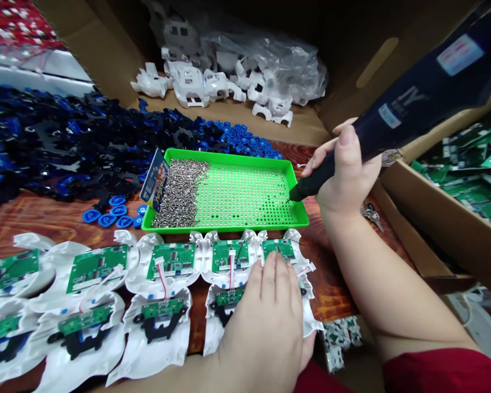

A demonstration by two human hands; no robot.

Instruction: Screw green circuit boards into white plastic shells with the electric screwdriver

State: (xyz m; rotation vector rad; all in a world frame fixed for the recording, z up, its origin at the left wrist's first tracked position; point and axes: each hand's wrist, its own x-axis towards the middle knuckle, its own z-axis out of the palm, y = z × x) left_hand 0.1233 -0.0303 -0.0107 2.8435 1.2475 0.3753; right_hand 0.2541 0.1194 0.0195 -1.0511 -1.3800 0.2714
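My right hand [346, 169] is wrapped round a dark electric screwdriver [376, 131]. The driver slants down to the left, its bit tip over the right part of a green perforated tray [229, 227]. Small screws [178, 191] are heaped at the tray's left end, and more stand in rows in its holes. My left hand [265, 311] lies palm down over the rightmost white plastic shell [311, 316], fingers across it and thumb at its near edge. A green circuit board [278, 250] shows past the fingertips; the hand hides much of this shell.
More white shells with circuit boards [172, 259] stand in two rows to the left. Blue and black plastic parts [65, 142] are piled behind them. At the back, a cardboard box [319, 117] holds white casings [190, 82]. Keys [372, 215] and a carton [433, 218] of green boards are at right.
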